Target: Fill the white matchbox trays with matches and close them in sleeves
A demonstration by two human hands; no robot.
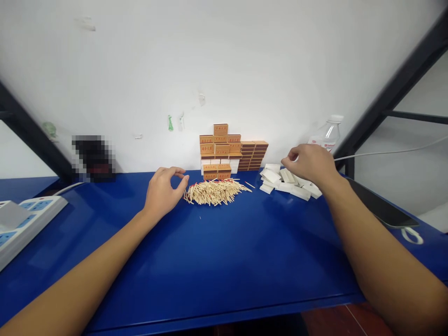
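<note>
My left hand (164, 190) rests by the left end of the heap of matches (215, 192), thumb and fingers curved toward each other with a narrow gap; I see nothing in its grip. My right hand (310, 161) is over the white trays (299, 192) to the right, fingertips drawn in close; I cannot tell whether they pinch one. With the arms spread like this, each hand has its own supply within reach, which seems to be why the matches lie in the middle and the trays right of them.

The heap sits loose on the blue worktop (224, 252), most sticks pointing roughly near to far, probably so they gather easily. One match (249, 185) lies a little apart at its right. Behind it, the stacked matchboxes (220, 139) stand near the wall (224, 60), labels toward me, perhaps to save room; the brown-sided stack (252, 156) beside them shows its striking strips instead. A front pair of boxes (217, 171) sits just beyond the matches.

The orange labels carry a line of red Chinese characters, too small for me to read surely. The bottle (333, 130) at far right has red print on its label, which I cannot make out.
</note>
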